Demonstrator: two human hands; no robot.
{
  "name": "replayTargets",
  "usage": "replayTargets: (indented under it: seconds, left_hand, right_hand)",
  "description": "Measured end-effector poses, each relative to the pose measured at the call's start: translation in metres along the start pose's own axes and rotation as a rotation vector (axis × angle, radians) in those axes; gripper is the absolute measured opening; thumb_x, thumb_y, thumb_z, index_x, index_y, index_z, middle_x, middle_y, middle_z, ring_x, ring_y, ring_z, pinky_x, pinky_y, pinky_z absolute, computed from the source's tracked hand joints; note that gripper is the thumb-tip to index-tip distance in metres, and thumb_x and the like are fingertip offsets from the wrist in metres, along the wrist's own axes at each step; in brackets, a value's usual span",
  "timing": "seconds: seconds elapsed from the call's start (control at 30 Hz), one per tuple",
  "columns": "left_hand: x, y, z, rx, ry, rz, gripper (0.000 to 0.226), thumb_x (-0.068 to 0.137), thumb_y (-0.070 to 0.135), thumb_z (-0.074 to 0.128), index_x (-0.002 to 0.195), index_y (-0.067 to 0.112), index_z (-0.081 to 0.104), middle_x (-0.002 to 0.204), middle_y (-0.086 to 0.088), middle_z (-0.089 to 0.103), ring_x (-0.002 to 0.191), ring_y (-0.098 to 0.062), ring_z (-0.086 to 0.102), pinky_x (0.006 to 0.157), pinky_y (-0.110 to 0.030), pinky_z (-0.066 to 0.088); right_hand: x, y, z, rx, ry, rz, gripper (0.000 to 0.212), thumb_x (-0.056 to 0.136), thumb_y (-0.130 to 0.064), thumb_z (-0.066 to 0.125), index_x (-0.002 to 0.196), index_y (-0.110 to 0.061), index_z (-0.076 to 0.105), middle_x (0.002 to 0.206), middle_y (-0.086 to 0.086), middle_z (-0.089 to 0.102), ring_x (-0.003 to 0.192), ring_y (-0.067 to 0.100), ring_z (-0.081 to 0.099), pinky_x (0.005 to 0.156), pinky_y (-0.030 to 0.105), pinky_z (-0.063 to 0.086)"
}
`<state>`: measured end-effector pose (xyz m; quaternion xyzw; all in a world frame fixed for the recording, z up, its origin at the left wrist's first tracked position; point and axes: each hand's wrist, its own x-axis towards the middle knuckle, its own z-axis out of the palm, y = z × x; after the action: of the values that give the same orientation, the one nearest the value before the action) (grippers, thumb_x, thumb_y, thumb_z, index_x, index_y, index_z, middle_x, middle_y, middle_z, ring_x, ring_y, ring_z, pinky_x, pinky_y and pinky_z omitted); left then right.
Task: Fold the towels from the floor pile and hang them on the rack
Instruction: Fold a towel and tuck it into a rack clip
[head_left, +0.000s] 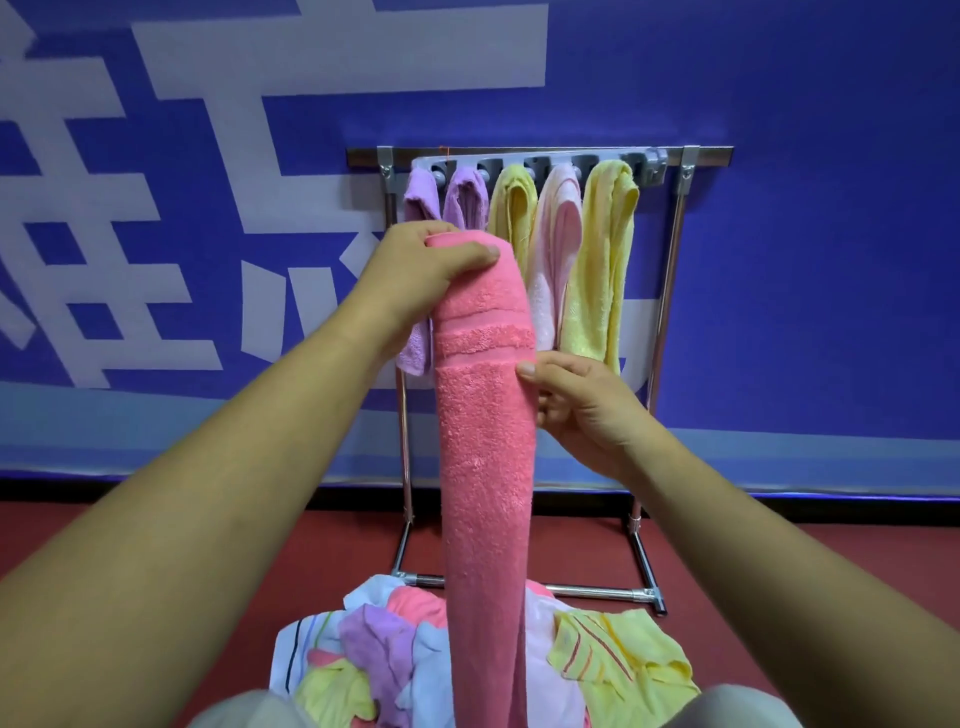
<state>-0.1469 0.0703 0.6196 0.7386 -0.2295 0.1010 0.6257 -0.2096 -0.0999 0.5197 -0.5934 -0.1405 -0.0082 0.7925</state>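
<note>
Left hand (431, 265) grips the folded top of the pink towel (483, 467); right hand (576, 410) pinches its edge lower down. Long axis vertical, tail over floor pile (374, 639). Rack (709, 155) straight beyond, left hand nearer.

Red floor (779, 561) — towel pile (374, 639), rack (717, 155)

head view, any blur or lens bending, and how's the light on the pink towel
Head view: the pink towel is sharp and evenly lit, with no glare; the wide lens makes the rack posts lean and stretches both forearms toward the corners.
</note>
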Motion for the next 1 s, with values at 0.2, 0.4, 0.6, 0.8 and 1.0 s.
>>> replayTargets:
  seconds: [0.2,0.4,0.6,0.8,1.0]
  left_hand:
    - [0.004,-0.025,0.001,-0.359,0.095,-0.324,0.007,0.089,0.01,0.07,0.094,0.006,0.071,0.077,-0.006,0.073,0.072,-0.018,0.068,0.062,-0.029,0.06]
    - [-0.024,-0.067,0.009,-0.648,-0.26,-0.475,0.09,0.068,0.078,0.067,0.116,0.003,0.05,0.098,-0.009,0.055,0.094,-0.02,0.047,0.1,-0.037,0.036]
    - [-0.075,-0.091,0.034,-0.471,-0.269,-0.369,0.049,0.082,0.045,0.059,0.109,0.006,0.069,0.101,-0.007,0.073,0.09,-0.017,0.067,0.088,-0.036,0.052]
    - [-0.071,-0.082,0.042,-0.207,-0.204,-0.205,0.01,0.09,0.008,0.067,0.096,0.014,0.071,0.087,0.003,0.076,0.08,-0.01,0.069,0.077,-0.027,0.058]
    - [-0.048,-0.063,0.048,-0.44,0.008,-0.249,0.013,0.092,0.007,0.065,0.104,0.007,0.07,0.08,-0.003,0.074,0.068,-0.011,0.068,0.064,-0.024,0.057]
  right_hand:
    - [0.002,-0.012,0.008,0.126,0.077,-0.036,0.018,0.101,-0.004,0.05,0.084,-0.008,0.054,0.057,-0.006,0.061,0.047,0.003,0.056,0.048,0.017,0.046]
    - [0.014,-0.03,0.009,0.171,0.209,-0.047,0.011,0.101,-0.011,0.053,0.106,-0.004,0.059,0.055,-0.003,0.059,0.047,0.008,0.054,0.045,0.021,0.044]
    - [0.025,-0.042,0.002,0.153,0.257,-0.05,0.022,0.099,-0.013,0.056,0.112,0.003,0.064,0.07,0.004,0.063,0.055,0.013,0.058,0.051,0.024,0.047]
    - [0.034,-0.042,-0.006,0.142,0.361,0.097,0.013,0.099,-0.013,0.059,0.09,-0.006,0.067,0.073,0.006,0.068,0.065,0.017,0.066,0.053,0.028,0.056]
    - [0.035,-0.02,-0.031,0.276,0.159,0.291,0.04,0.099,-0.039,0.051,0.064,-0.021,0.044,0.046,-0.008,0.034,0.043,0.009,0.038,0.052,0.023,0.044]
